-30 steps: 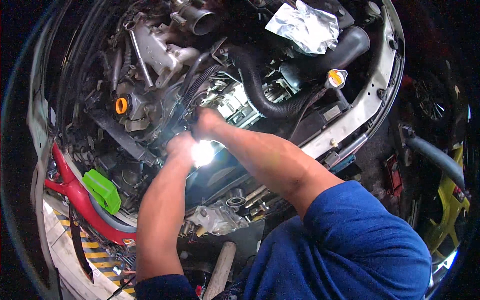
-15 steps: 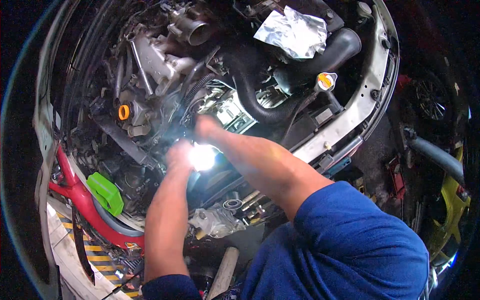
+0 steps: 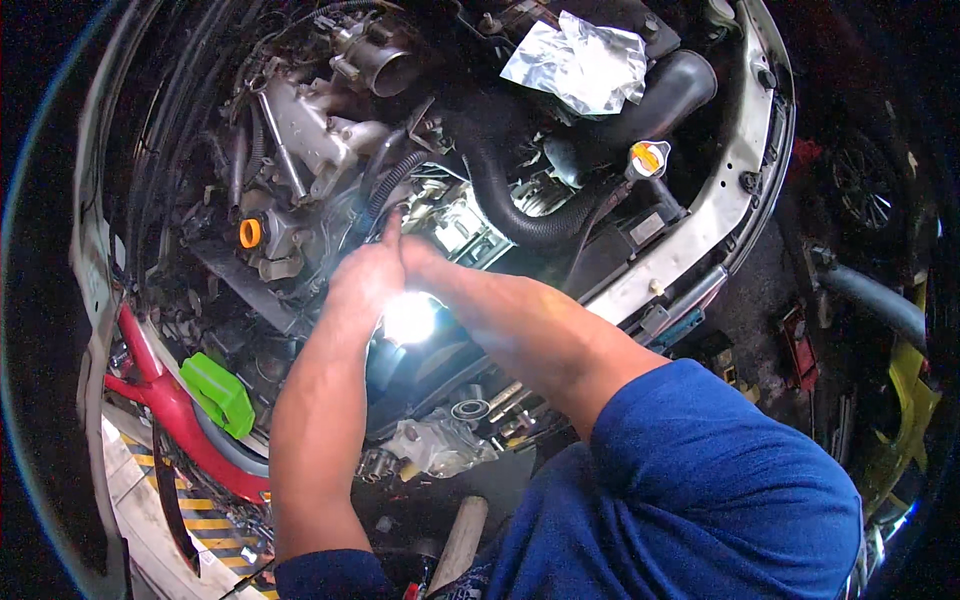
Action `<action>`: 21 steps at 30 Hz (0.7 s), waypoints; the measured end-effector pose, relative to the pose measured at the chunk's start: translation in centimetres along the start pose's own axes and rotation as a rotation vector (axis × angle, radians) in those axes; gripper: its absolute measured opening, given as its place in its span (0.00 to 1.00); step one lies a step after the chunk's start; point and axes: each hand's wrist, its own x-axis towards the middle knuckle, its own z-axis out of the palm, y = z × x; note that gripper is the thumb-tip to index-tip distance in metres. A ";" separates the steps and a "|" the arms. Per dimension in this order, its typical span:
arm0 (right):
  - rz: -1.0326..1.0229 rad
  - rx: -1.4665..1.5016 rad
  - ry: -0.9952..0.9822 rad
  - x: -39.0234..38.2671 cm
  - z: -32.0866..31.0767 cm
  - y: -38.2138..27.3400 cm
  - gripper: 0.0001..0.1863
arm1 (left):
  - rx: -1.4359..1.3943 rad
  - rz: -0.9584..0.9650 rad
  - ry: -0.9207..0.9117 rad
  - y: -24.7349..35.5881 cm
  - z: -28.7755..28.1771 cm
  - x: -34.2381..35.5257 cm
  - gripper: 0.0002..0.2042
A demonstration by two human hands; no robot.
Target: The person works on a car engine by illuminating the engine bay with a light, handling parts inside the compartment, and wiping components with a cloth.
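Both hands reach down into a car's engine bay, close together beside a black corrugated hose (image 3: 398, 172). My left hand (image 3: 366, 272) has its back turned up, with one finger stretched forward along the hose's lower end. Its other fingers curl down out of sight around something I cannot make out. My right hand (image 3: 422, 262) lies against it on the right, its fingers hidden below. A bright work lamp (image 3: 409, 318) glares just below the wrists and washes out detail. Lit metal parts (image 3: 465, 225) show right of my hands.
A thick black hose (image 3: 490, 190) curves past on the right, near the radiator cap (image 3: 648, 158). Crumpled foil (image 3: 578, 65) lies at the top. A wrench (image 3: 283, 145) rests by the intake manifold (image 3: 318, 125). A clear plastic bag (image 3: 437, 443), bearing ring (image 3: 470, 409) and green plastic piece (image 3: 217, 394) lie nearer me.
My left hand has moved up and forward, above the lamp's glare, and now sits against the right hand with a finger stretched out. The right hand has barely moved.
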 end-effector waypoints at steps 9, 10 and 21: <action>-0.586 0.274 0.188 -1.5 -0.6 0.0 0.16 | -0.015 0.055 0.026 -0.2 0.0 0.9 0.42; -0.467 0.192 0.060 -1.5 -1.0 0.0 0.22 | -0.015 0.071 0.027 -0.1 -0.1 0.9 0.42; -0.263 -0.014 -0.073 -2.2 -2.3 -0.7 0.25 | 0.006 0.005 -0.027 0.8 -1.3 -0.1 0.44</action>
